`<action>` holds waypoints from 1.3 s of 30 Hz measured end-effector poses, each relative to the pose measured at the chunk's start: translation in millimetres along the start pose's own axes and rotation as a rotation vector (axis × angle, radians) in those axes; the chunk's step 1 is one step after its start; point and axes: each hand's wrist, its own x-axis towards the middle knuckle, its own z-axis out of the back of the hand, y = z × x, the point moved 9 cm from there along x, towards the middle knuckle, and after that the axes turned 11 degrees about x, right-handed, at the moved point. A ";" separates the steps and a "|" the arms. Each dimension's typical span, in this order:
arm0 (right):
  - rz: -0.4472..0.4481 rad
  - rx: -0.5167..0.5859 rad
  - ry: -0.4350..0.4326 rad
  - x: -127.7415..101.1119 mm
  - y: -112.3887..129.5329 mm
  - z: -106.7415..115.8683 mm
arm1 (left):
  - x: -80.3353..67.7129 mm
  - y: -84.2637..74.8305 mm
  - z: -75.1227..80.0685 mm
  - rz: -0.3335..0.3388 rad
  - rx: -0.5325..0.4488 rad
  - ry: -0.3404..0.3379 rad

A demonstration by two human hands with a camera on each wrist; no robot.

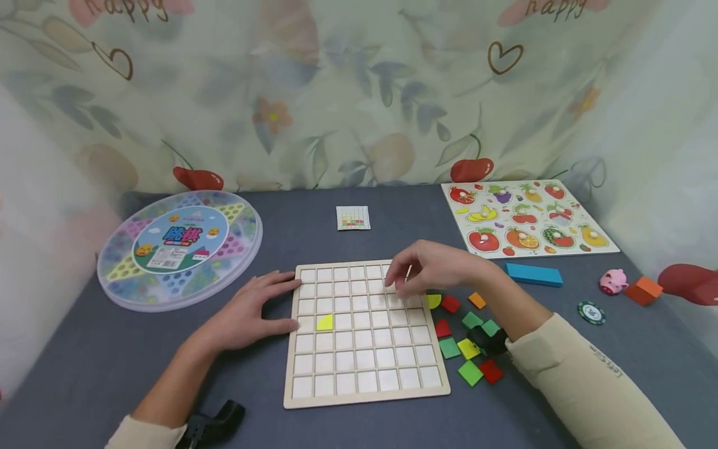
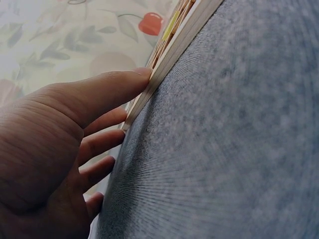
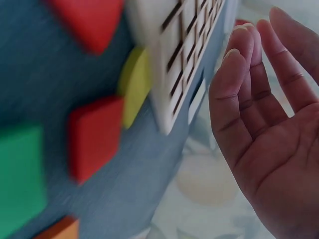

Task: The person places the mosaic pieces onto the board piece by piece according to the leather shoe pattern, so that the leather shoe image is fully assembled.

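Observation:
A wooden grid board (image 1: 291,374) with white cells lies flat on the table. One yellow tile (image 1: 325,322) sits in a cell near its left side. My left hand (image 1: 253,308) rests at the board's left edge; in the left wrist view the outstretched thumb (image 2: 114,87) touches the wooden side. Over the upper right part of the grid is my right hand (image 1: 429,267), its fingers loosely bent. The right wrist view shows nothing between those fingers (image 3: 229,94). Beside the board's right edge lie several loose tiles, among them a red tile (image 3: 97,137) and a green tile (image 1: 449,348).
A small pattern card (image 1: 353,218) lies behind the board. At the left is a round game box (image 1: 247,255). To the right are a fruit picture board (image 1: 488,252), a blue block (image 1: 534,275), a pig figure (image 1: 613,282), an orange block (image 1: 644,290) and a chip (image 1: 591,313).

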 end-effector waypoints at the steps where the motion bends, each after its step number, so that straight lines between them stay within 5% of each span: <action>1: -0.004 0.000 -0.009 -2.7 -3.6 2.8 | 0.5 0.2 -0.1 0.001 0.001 -0.001; 15: -0.100 -0.066 -0.078 -28.5 -43.4 14.1 | -2.5 4.6 -6.2 0.035 -0.033 0.021; 39: -0.165 -0.227 -0.121 -27.0 -47.5 13.1 | 0.0 1.6 -1.8 0.031 -0.024 0.008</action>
